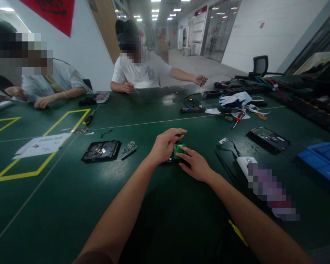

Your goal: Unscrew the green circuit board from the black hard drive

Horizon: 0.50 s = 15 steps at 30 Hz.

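In front of me a hard drive [170, 160] lies with its green circuit board [178, 148] facing up, partly covered by my hands. My left hand [164, 146] is closed in a pinch above the board. A black-and-yellow handle [180, 136], seemingly a screwdriver's, shows between its fingers; its tip is hidden. My right hand [195, 164] rests with spread fingers on the board's near right side. Left of them are a loose circuit board [129, 149] and another black hard drive [101, 150].
At right are another hard drive [268, 139], a white device with a cable [246, 163] and a blue tray [320, 161]. A red screwdriver [238, 119] and white-blue gloves [235, 99] lie farther back. Two people sit across the green table [57, 216].
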{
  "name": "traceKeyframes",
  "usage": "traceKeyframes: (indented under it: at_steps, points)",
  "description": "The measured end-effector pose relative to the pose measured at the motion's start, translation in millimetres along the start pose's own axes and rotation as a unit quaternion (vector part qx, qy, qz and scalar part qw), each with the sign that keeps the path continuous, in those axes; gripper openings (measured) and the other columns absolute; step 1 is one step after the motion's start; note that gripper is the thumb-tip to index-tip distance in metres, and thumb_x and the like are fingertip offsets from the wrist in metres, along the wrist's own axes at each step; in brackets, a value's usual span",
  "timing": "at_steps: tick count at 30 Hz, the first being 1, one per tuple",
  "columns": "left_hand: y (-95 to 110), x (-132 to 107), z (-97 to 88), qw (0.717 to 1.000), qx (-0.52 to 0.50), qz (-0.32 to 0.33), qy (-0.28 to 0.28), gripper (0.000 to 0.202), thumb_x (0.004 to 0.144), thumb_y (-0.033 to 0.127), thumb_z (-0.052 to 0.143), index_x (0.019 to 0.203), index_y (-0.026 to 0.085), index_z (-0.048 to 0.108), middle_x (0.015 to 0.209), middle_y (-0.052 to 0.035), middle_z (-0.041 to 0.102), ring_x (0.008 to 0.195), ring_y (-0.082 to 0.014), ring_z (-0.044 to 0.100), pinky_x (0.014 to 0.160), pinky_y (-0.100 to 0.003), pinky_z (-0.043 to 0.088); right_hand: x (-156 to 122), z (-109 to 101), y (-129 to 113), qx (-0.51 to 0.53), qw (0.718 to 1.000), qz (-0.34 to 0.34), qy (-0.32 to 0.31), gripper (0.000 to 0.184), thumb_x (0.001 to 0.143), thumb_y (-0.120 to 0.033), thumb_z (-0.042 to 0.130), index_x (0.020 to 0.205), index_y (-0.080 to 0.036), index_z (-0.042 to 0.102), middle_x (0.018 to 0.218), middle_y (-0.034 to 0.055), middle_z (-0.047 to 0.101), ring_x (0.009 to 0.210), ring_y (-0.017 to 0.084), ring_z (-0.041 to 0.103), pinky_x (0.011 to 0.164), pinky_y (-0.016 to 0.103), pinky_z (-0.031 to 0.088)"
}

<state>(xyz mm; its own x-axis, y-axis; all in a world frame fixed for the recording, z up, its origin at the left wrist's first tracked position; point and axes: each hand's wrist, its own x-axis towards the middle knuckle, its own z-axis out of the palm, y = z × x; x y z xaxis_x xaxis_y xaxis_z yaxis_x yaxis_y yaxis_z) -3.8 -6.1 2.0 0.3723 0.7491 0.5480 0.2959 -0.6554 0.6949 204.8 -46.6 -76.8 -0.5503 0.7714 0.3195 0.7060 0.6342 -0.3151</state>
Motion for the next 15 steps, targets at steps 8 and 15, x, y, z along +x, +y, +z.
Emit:
traceKeyframes:
  at_steps: [8, 15]
  points:
    - [2.9, 0.7, 0.0, 0.999, 0.029, 0.003, 0.028, 0.04, 0.098, 0.007, 0.05, 0.128, 0.026, 0.068, 0.128, -0.0059, 0.07, 0.107, -0.0168, 0.07, 0.089, -0.032, 0.063, 0.0, 0.3, -0.5, -0.005, 1.0, 0.007, -0.001, 0.044, 0.101, -0.038, 0.059, 0.144, -0.034, 0.058, 0.159, 0.0066, 0.048, 0.137, 0.033, 0.054, 0.109, 0.058, 0.051]
    - [2.4, 0.7, -2.7, 0.995, 0.06, -0.007, 0.08, 0.03, 0.095, 0.016, 0.066, 0.123, 0.026, 0.07, 0.117, -0.0052, 0.069, 0.096, -0.0148, 0.068, 0.066, -0.021, 0.059, -0.3, -1.0, -0.6, 0.001, 1.0, 0.003, -0.001, 0.043, 0.101, -0.037, 0.059, 0.144, -0.033, 0.058, 0.159, 0.0073, 0.048, 0.139, 0.034, 0.052, 0.11, 0.059, 0.049]
